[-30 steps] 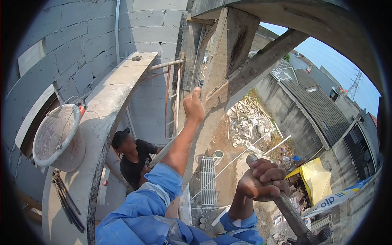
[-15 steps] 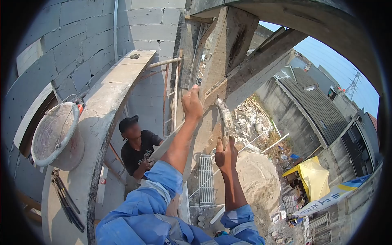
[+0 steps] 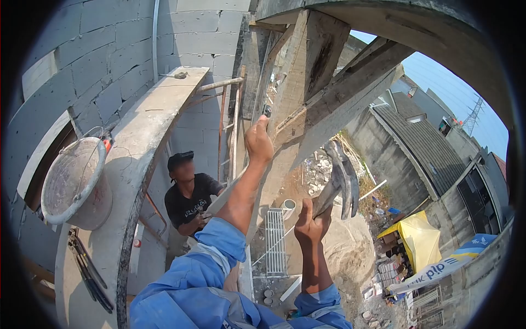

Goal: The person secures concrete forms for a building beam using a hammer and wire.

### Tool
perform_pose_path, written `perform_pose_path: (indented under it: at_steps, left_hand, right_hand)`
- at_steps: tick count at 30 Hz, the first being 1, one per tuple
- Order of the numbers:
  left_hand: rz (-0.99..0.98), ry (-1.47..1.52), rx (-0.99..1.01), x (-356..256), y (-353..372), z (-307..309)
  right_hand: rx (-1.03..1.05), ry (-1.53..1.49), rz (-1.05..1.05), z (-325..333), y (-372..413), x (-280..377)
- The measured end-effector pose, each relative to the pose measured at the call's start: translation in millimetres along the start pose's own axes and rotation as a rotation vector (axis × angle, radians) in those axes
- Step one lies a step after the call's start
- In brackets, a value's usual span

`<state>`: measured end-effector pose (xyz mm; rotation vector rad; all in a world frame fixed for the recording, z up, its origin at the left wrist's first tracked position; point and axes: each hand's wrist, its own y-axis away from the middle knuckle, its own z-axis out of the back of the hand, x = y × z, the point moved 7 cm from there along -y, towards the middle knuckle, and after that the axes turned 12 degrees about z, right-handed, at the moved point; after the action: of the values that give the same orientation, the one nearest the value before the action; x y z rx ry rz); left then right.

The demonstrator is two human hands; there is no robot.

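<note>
My right hand [image 3: 313,222] is wrapped round the handle of a claw hammer [image 3: 344,178], whose metal head is up and to the right of the fist. Higher up, my left hand [image 3: 259,141] is closed at the edge of an upright wooden board [image 3: 282,104]. A small dark thing shows at its fingertips, too small to name. A slanted timber [image 3: 350,88] crosses the upright one just right of that hand. The hammer head is apart from the wood.
On the left, a plank [image 3: 137,137] bears a bucket [image 3: 74,181] and bolt cutters [image 3: 87,268]. A person [image 3: 189,200] in a dark cap is below, beside scaffolding [image 3: 222,126]. A sand pile [image 3: 348,247] and a yellow tarp [image 3: 413,236] lie far below.
My right hand has turned and shifted slightly right and down, swinging the hammer head away from the timber. My left hand stays nearly in place. The person below has moved slightly right.
</note>
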<state>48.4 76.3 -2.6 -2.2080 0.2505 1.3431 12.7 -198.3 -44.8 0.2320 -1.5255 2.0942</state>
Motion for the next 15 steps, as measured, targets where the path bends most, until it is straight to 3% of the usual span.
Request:
perform_pose_path:
  at_steps: [1, 3, 4, 5, 7, 8, 11, 13, 14, 15]
  left_hand:
    - [0.009, -0.006, -0.003, 6, 3, 1]
    - [-0.009, 0.101, -0.016, -7, 6, -1]
    - [-0.014, 0.101, -0.013, -8, 0, -2]
    - [-0.007, 0.101, 0.000, -3, -3, -3]
    - [0.013, 0.098, 0.009, 1, 7, 1]
    - [0.001, 0.052, -0.019, -4, 16, 6]
    - [-0.040, 0.081, -0.048, -7, -3, -3]
    - [-0.017, 0.100, -0.050, 4, 0, 0]
    - [-0.008, 0.093, -0.037, 2, 4, 1]
    - [-0.010, 0.091, -0.022, -4, 4, 0]
  right_hand:
    - [-0.175, -0.443, 0.114, 18, -3, 6]
    - [-0.625, -0.907, 0.515, 59, -23, 64]
    - [-0.695, -0.985, 0.641, 53, -22, 62]
    - [-0.696, -0.980, 0.638, 39, -21, 42]
    - [0.247, 0.050, 0.015, -40, -25, -22]
    - [0.298, 0.007, -0.023, -41, -13, -26]
    - [-0.011, -0.047, 0.090, -4, 0, -1]
    - [-0.222, -0.408, 0.126, 23, 0, 3]
    - [-0.382, -1.022, 0.164, 31, -4, 8]
    - [-0.498, -1.046, 0.534, 47, -15, 33]
